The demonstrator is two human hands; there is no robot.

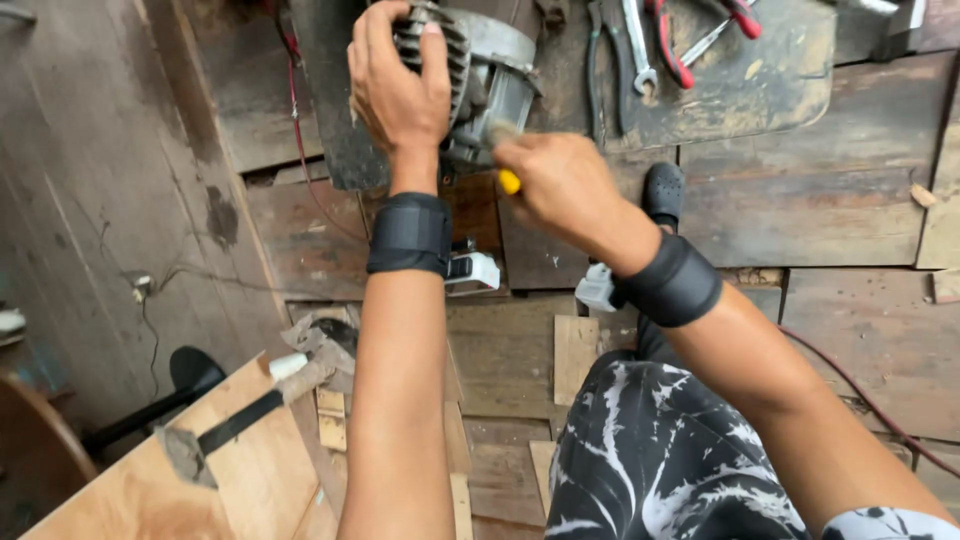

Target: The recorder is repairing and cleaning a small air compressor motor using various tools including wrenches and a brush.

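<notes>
Grey metal, ribbed and greasy: a small motor housing (pixel 478 70) sits at the top middle of the frame on a dark worn mat (pixel 760 90), and the left hand (pixel 398 85) is clamped over its finned end, fingers curled round the ribs, seemingly to keep it from turning. The right hand (pixel 560 185) is closed around a yellow-handled tool (pixel 509 181), only the butt of the handle showing below the fist; its tip points into the housing's side and is hidden, so I cannot tell what it meets. Both wrists wear black bands. Pliers and a spanner (pixel 640 50) lie just right of the motor on the same mat, near enough to crowd that side. A red wire (pixel 296 120) runs down the left edge of the mat. Lower left, a hammer (pixel 250 415) rests on a plywood sheet (pixel 240 480), well apart from the hands, with bare floorboards between.
</notes>
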